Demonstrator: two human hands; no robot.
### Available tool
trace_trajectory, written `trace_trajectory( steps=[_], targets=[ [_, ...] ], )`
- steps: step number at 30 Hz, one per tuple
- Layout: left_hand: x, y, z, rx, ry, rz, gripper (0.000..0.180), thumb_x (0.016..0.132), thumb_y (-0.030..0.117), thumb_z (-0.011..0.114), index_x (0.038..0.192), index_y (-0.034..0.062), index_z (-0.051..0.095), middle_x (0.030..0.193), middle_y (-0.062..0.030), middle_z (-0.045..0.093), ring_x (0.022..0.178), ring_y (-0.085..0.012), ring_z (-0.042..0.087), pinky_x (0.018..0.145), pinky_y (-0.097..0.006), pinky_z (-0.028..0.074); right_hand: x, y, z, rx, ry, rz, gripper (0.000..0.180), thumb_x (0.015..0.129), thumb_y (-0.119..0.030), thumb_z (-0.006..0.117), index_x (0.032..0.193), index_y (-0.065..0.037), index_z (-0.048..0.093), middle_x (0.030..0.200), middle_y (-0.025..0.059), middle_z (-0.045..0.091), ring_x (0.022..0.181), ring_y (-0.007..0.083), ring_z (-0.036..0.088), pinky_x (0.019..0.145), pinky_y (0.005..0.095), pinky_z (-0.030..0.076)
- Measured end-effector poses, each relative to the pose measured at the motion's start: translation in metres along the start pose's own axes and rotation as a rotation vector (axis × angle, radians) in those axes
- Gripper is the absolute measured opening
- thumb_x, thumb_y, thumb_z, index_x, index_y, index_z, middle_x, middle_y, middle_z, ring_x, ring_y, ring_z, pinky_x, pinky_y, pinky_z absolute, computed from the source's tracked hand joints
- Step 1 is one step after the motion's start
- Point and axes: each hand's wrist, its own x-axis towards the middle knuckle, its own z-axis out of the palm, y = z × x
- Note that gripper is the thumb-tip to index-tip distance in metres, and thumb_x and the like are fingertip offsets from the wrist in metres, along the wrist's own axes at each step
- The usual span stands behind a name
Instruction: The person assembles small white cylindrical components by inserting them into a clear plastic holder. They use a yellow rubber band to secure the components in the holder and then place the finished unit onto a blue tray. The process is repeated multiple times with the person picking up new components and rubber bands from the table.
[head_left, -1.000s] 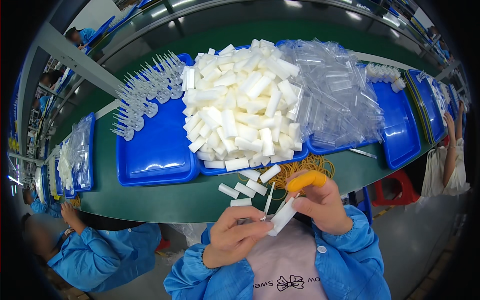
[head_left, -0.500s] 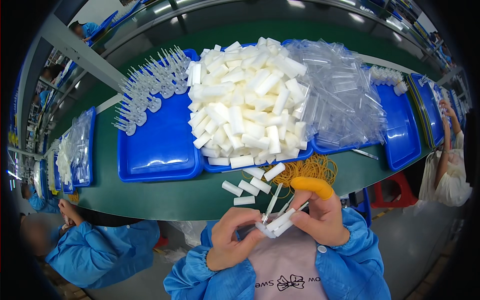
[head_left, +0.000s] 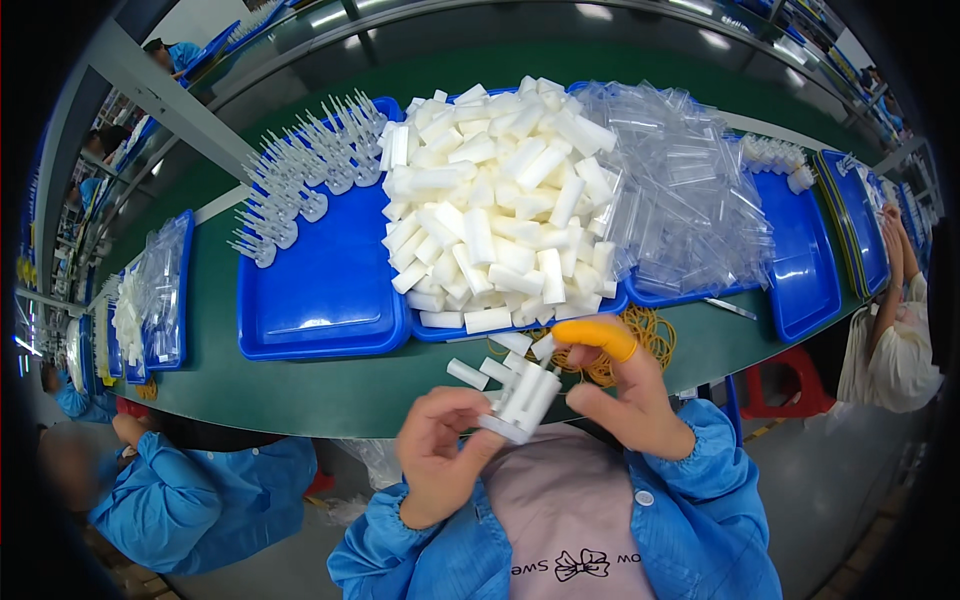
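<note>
Head view: left hand (head_left: pixel 445 450) is curled, thumb and fingers pinching the disc base (head_left: pixel 506 429) of a tilted white-cylinder assembly (head_left: pixel 530 396), above the green table's (head_left: pixel 300 395) near edge. Right hand (head_left: pixel 638 400) is half spread, seemingly gripping nothing; contact unclear. Risk: weak pinch could drop the assembly past that edge; right-hand brush could scatter loose white cylinders (head_left: pixel 466 374).

The green table (head_left: pixel 330 395) bears blue trays (head_left: pixel 320 300), white cylinders (head_left: pixel 467 374) and yellow bands (head_left: pixel 652 335).
</note>
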Motion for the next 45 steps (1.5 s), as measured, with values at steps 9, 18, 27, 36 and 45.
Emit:
trace_trajectory(
  steps=[9,18,27,36,45],
  targets=[
    [0.012,0.004,-0.019,-0.112,0.134,0.051,0.022,0.079,-0.001,0.068,0.100,-0.0021,0.059,0.100,-0.0094,0.055,0.086,-0.0130,0.054,0.076,-0.024,0.044,0.009,0.036,-0.006,-1.208,-0.025,-0.385,0.016,0.068,-0.009,0.068,0.083,-0.013,0.068,0.086,0.0006,0.053,0.079,0.0191,0.050,0.075,0.0377,0.036],
    [0.008,0.005,-0.021,0.047,0.067,0.054,0.015,0.078,-0.002,0.068,0.093,-0.0029,0.066,0.098,-0.0107,0.058,0.086,-0.0149,0.055,0.073,-0.025,0.045,0.004,0.009,-0.028,-0.776,0.144,-0.207,0.022,0.076,-0.010,0.067,0.097,-0.007,0.062,0.097,0.0078,0.060,0.095,0.0306,0.053,0.088,0.0422,0.039],
    [0.010,0.019,-0.007,0.294,-0.250,0.168,0.011,0.075,-0.002,0.069,0.086,0.0011,0.070,0.089,-0.0099,0.064,0.079,-0.0190,0.059,0.068,-0.027,0.047,0.010,-0.004,-0.039,0.157,-0.005,0.086,0.015,0.091,-0.014,0.056,0.099,-0.001,0.059,0.094,0.0036,0.059,0.089,0.0094,0.054,0.082,0.0244,0.042],
    [0.012,0.019,-0.006,0.373,-0.373,0.239,0.019,0.072,-0.001,0.070,0.090,0.0044,0.072,0.089,-0.0073,0.065,0.079,-0.0201,0.059,0.067,-0.028,0.047,0.010,0.001,-0.030,0.340,-0.015,0.221,0.022,0.088,-0.012,0.062,0.107,-0.003,0.054,0.090,0.0017,0.056,0.083,0.0070,0.053,0.074,0.0200,0.043],
    [0.013,0.022,-0.004,0.388,-0.433,0.274,0.025,0.068,-0.005,0.068,0.090,0.0051,0.072,0.091,-0.0075,0.065,0.079,-0.0214,0.060,0.068,-0.029,0.047,0.008,0.000,-0.035,0.425,-0.030,0.297,0.023,0.081,-0.006,0.068,0.099,-0.005,0.054,0.090,0.0016,0.057,0.082,0.0076,0.053,0.072,0.0205,0.043]
  ],
)
